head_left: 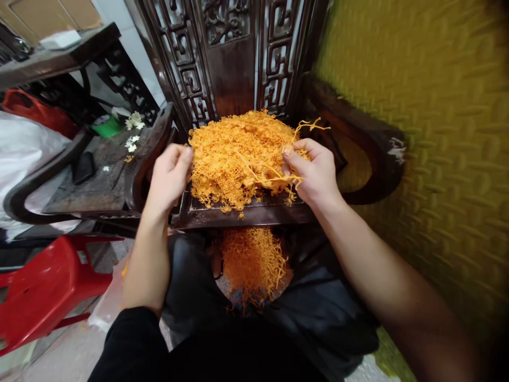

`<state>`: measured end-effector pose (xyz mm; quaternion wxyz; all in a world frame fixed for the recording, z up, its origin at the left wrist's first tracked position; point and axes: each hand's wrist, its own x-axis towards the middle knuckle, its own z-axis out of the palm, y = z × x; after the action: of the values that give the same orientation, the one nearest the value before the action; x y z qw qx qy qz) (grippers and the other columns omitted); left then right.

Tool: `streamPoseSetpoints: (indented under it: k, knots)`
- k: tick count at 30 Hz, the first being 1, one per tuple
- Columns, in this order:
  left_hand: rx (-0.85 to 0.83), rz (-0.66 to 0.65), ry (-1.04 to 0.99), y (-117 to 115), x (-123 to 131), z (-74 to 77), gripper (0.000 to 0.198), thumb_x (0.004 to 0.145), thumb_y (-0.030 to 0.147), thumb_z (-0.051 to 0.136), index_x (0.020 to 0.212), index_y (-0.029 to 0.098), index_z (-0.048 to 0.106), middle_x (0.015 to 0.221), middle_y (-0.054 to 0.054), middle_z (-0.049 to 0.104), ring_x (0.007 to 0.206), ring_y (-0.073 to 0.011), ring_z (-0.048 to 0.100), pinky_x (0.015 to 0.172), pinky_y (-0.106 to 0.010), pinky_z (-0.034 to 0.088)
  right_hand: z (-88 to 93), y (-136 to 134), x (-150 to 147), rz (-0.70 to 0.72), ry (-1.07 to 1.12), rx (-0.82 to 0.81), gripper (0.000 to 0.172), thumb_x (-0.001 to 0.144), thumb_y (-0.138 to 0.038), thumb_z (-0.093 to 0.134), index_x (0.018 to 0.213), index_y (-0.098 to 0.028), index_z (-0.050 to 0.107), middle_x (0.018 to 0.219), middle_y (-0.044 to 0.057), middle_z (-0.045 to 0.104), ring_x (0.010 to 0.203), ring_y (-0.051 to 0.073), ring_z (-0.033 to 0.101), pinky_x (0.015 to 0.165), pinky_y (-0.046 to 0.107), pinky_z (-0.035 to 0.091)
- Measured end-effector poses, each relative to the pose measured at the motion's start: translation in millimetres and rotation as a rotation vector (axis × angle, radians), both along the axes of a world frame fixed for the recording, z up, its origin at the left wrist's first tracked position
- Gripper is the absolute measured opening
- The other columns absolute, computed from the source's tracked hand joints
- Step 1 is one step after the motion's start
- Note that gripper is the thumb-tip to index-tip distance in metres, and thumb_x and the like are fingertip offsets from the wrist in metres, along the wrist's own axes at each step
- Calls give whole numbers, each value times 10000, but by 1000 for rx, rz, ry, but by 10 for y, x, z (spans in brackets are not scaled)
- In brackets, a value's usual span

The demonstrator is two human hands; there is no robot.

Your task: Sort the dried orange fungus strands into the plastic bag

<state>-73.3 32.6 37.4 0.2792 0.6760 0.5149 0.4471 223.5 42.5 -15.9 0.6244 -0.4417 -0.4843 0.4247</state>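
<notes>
A big heap of orange thread-like strands lies on the seat of a dark carved wooden chair. My right hand is closed on a bunch of these strands at the heap's right edge, with a few strands sticking up past the fingers. My left hand sits at the heap's left edge with its fingers curled in, touching the strands; what it holds is hidden. A second, smaller pile of orange strands rests below the seat between my knees.
A second dark chair stands to the left, with small white flowers and a green object on it. A red plastic stool is at lower left. A yellow patterned wall fills the right.
</notes>
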Motion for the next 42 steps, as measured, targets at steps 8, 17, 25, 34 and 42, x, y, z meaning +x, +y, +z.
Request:
streamPoseSetpoints:
  k: [8, 17, 25, 34, 42]
  knots:
    - [234, 168, 599, -145, 180, 13, 366, 1018, 430, 536, 827, 198, 746, 779, -74, 739, 733, -186, 645, 726, -328, 461, 84, -149, -111, -18, -591, 162, 134, 829, -283, 714, 753, -201, 639, 795, 55, 708, 794, 225, 659, 793, 390, 501]
    - [321, -207, 497, -216, 708, -206, 362, 1026, 513, 558, 901, 192, 669, 821, -53, 655, 803, -185, 634, 756, -313, 456, 59, -179, -359, 132, -712, 245, 110, 879, -264, 698, 803, -208, 642, 857, 72, 691, 889, 260, 645, 890, 426, 495]
    - [291, -52, 186, -340, 528, -34, 387, 972, 537, 649, 780, 213, 561, 704, -20, 542, 697, -161, 569, 616, -284, 418, -130, 168, -110, -53, -620, 251, 328, 858, -513, 779, 792, -236, 616, 867, 112, 647, 956, 314, 627, 865, 462, 531]
    - [1, -143, -239, -67, 351, -255, 335, 971, 547, 642, 973, 212, 647, 720, 1, 635, 426, -61, 362, 391, -238, 263, -104, 179, 108, 66, -247, 54, 469, 787, -637, 819, 822, -241, 570, 621, -17, 487, 595, 158, 538, 574, 308, 367]
    - [-126, -140, -106, -243, 478, -144, 534, 946, 676, 585, 766, 198, 738, 467, 57, 369, 409, -85, 286, 411, -269, 189, 18, 95, -34, 110, -79, 115, 546, 728, -699, 827, 799, -265, 503, 738, -2, 559, 518, 115, 441, 475, 305, 335]
